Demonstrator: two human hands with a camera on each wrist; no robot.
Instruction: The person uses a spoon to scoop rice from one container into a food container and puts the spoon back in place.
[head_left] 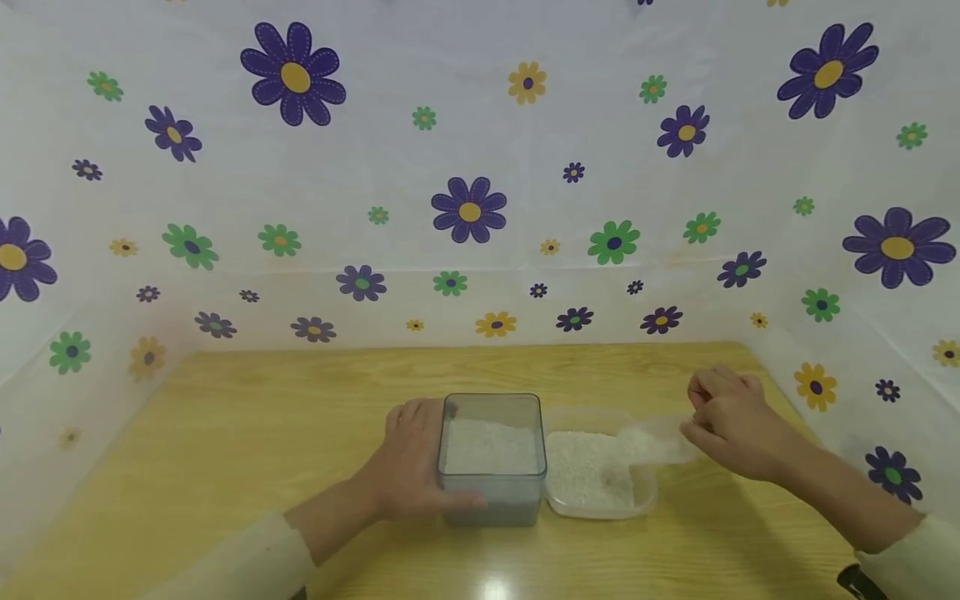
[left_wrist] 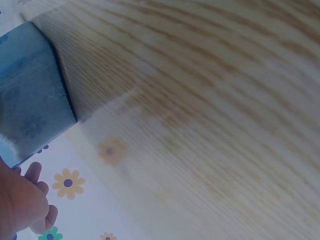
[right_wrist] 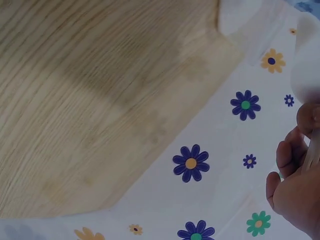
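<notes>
A square, see-through blue-grey canister (head_left: 491,504) stands upright, with white grains that look like rice (head_left: 491,447) inside. My left hand (head_left: 408,462) grips its left side, thumb across the front; the left wrist view shows the canister wall (left_wrist: 35,95) beside that hand (left_wrist: 22,205). Touching or close to its right side is a shallow clear tub (head_left: 600,512) holding more white grains (head_left: 585,467). My right hand (head_left: 738,425) pinches a translucent scoop (head_left: 663,442), whose wide end is over the tub's right part. The right wrist view shows the scoop's handle (right_wrist: 312,152) between the fingers.
The wood-grain table (head_left: 300,417) spreads around both containers. A white cloth with printed flowers (head_left: 480,150) rises behind the table and along both sides. The right side of the cloth (head_left: 832,350) slopes down near my right hand.
</notes>
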